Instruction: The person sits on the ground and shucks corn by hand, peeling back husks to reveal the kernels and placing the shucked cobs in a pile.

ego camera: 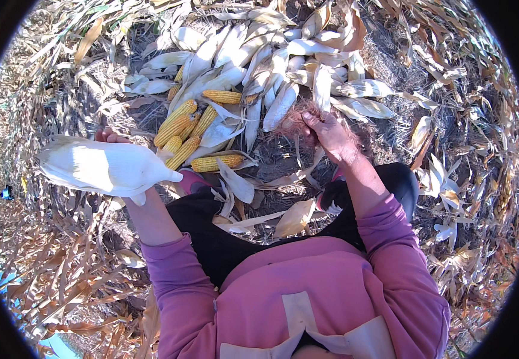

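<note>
My left hand [110, 136] is shut on a pale ear of corn in its husk [100, 165], which lies across the hand and hides most of it; only fingertips show beyond its far edge. On the right, my right hand [327, 132] pinches a tuft of reddish-brown corn silk [293, 120] between thumb and fingers. Several yellow husked corn cobs [174, 129] lie in a group on the ground between the hands. Beyond them spreads a heap of unhusked ears [241, 49] in dry, whitish husks.
One more yellow cob [217, 163] rests near my left shoe [195, 179], partly on husk. Loose dry husks [296, 218] lie between my feet. My right shoe [332, 195] stands below my right hand. Dry corn stalks and leaves [62, 278] surround me.
</note>
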The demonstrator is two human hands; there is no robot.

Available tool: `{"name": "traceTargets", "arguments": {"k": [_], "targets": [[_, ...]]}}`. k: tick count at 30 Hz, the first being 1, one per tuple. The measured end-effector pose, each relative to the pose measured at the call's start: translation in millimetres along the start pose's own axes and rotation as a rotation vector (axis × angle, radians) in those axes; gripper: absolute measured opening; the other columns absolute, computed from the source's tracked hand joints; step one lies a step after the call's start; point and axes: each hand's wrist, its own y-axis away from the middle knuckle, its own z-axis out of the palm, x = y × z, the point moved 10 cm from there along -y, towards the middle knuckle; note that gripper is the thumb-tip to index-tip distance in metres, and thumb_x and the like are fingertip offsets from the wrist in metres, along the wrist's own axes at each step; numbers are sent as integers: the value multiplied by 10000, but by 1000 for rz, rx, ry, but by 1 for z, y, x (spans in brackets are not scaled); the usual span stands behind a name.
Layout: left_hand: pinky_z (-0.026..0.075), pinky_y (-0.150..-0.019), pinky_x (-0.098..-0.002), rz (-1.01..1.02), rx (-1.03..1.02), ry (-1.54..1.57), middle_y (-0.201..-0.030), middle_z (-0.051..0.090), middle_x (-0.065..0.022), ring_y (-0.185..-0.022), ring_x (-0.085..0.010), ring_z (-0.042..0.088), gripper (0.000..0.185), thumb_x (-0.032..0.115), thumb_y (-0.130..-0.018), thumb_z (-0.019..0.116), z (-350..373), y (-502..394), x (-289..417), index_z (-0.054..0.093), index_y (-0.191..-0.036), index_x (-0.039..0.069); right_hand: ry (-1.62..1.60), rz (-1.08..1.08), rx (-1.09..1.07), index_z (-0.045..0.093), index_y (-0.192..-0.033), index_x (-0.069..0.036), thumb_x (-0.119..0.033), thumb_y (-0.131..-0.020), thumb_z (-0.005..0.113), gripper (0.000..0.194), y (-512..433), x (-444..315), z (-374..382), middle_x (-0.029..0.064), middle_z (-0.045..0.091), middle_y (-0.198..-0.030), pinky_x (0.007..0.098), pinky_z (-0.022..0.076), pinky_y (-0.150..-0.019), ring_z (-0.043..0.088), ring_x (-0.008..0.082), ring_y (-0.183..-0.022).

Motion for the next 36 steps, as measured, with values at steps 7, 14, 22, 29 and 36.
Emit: {"name": "traceTargets", "arguments": {"k": [7,14,22,29,36], "targets": [[483,-972,-399,147,38,-53,-1215,514,-256,-1141,-331,535,498,271,-953,504,-8,21,59,391,-1258,-107,73,139,-227,570,-1051,-91,-248,-982,499,186,-29,66,103,-46,501,-669,197,341,-501,432,46,-556],[553,-839,-400,166,477,-505,-1176,533,-267,-987,-312,625,558,431,-972,388,-24,23,27,421,-1301,-19,113,4,-70,571,-951,-75,-244,-983,493,189,-36,-8,40,-31,527,-691,214,380,-504,472,62,-570],[552,-807,-331,-83,500,-614,-1136,569,-198,-983,-252,624,463,355,-987,387,7,16,-67,431,-1281,1,387,-155,536,558,-869,-84,-248,-960,525,190,28,-93,-206,-28,517,-674,229,397,-524,476,71,-576],[545,-819,-342,-288,802,-802,-1176,562,-156,-984,-226,619,443,331,-985,425,-6,21,-119,443,-1294,14,863,279,814,533,-1177,2,-458,-900,536,537,49,152,-370,178,656,-976,388,473,-845,631,280,-899],[513,-893,-348,-420,898,-823,-1236,556,-98,-1080,-209,589,425,288,-1001,430,-3,14,-181,407,-1347,42,244,167,749,537,-1111,-36,-377,-934,496,386,60,86,-360,79,609,-969,276,483,-666,607,140,-810]]}}
